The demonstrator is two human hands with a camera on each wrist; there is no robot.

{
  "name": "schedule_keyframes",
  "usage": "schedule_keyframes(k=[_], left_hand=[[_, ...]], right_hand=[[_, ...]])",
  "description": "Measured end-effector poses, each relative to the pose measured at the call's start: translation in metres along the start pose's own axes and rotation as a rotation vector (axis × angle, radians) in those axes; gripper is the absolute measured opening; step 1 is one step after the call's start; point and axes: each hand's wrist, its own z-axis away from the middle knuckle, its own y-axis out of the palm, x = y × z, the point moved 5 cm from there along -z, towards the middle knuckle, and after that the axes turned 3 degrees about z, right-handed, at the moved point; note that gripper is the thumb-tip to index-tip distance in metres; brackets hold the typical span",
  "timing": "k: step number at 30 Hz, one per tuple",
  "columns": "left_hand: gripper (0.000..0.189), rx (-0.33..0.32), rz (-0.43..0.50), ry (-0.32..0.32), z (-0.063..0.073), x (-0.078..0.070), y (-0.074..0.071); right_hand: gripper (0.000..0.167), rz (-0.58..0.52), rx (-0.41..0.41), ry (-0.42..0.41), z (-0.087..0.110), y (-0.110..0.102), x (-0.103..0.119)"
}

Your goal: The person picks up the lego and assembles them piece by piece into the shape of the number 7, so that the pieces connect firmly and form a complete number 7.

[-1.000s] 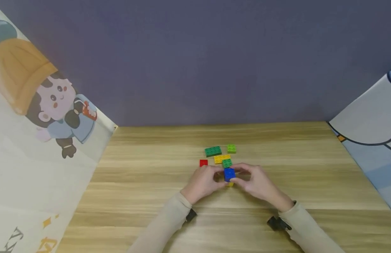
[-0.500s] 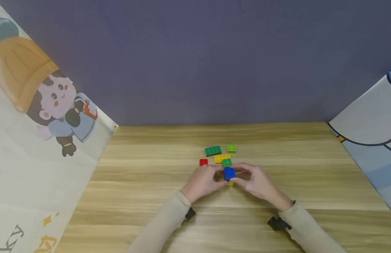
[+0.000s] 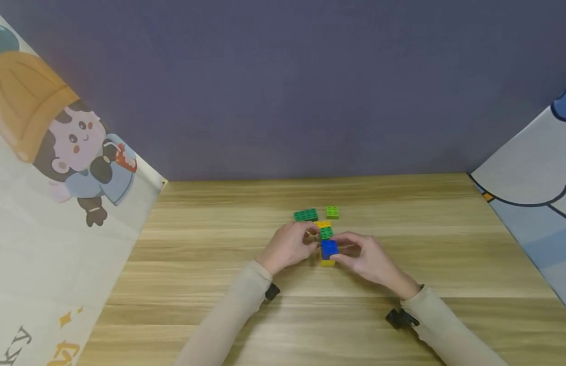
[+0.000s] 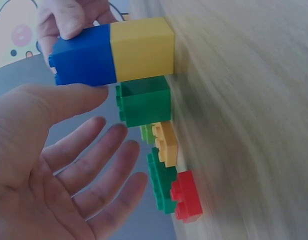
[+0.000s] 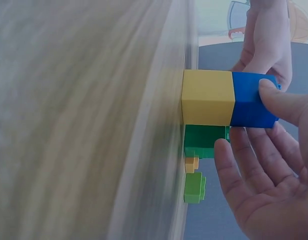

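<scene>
A blue brick sits on top of a yellow brick of like size, the two stacked on the wooden table. Thumb and fingers of my right hand pinch the blue brick from the right. My left hand hovers left of the stack with its fingers loosely spread and nothing in them. Just beyond the stack stands a green brick. Behind that lies a flatter yellow brick, partly covered by the left hand. In the left wrist view a red brick shows; the left hand hides it from the head view.
A long dark green brick and a small light green brick lie farther back on the wooden table. A dark wall panel rises behind the table, with printed cloths on both sides.
My left hand has let go of the blue brick and moved left and away from me, now covering the red brick. The right hand stays on the blue brick.
</scene>
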Motion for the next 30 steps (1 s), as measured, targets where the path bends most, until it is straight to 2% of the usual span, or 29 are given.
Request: schedule_keyframes(k=[8, 30], left_hand=[[0.042, -0.048, -0.037, 0.007, -0.011, 0.002, 0.003], [0.043, -0.026, -0.034, 0.002, -0.026, 0.009, 0.014]], right_hand=[[0.040, -0.013, 0.015, 0.025, -0.001, 0.001, -0.001], [0.041, -0.024, 0.011, 0.034, 0.000, -0.001, -0.002]])
